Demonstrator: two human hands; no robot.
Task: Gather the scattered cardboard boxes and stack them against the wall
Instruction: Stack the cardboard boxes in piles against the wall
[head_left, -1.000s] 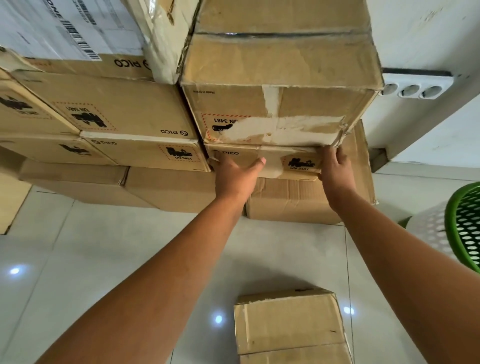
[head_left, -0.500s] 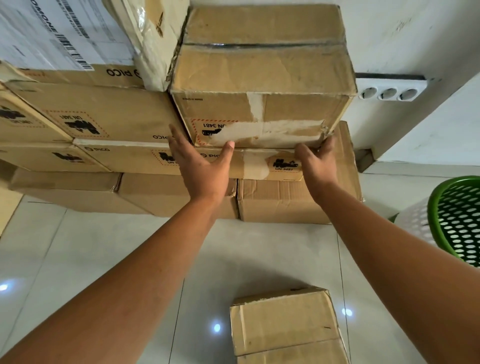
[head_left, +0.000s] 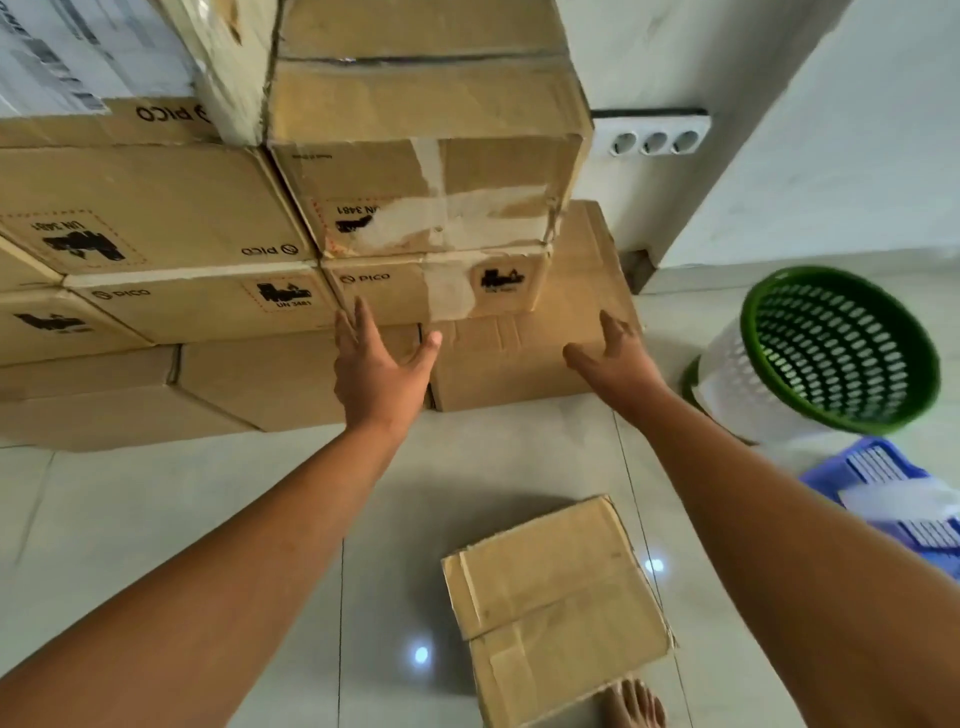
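Note:
Brown cardboard boxes are stacked several high against the white wall (head_left: 831, 171). The top right box (head_left: 431, 150) has torn tape and a UN 3481 label and rests on a PICO box (head_left: 415, 286). Below that sits a plain box (head_left: 519, 358) on the floor. My left hand (head_left: 374, 364) is open with fingers spread, in front of the lower boxes and touching none. My right hand (head_left: 613, 353) is open too, just off the plain box's right end. One loose box (head_left: 556, 608) lies on the tiled floor near my bare foot (head_left: 634, 706).
A white basket with a green rim (head_left: 821, 358) stands on the floor at the right. A blue plastic tray (head_left: 893, 499) lies in front of it. A triple wall socket (head_left: 654, 137) sits right of the stack. Glossy tiled floor (head_left: 182, 519) spreads before the boxes.
Both hands have let go of the top right box and dropped lower, away from the stack, fingers spread. The view has tilted down and right, showing more of the basket.

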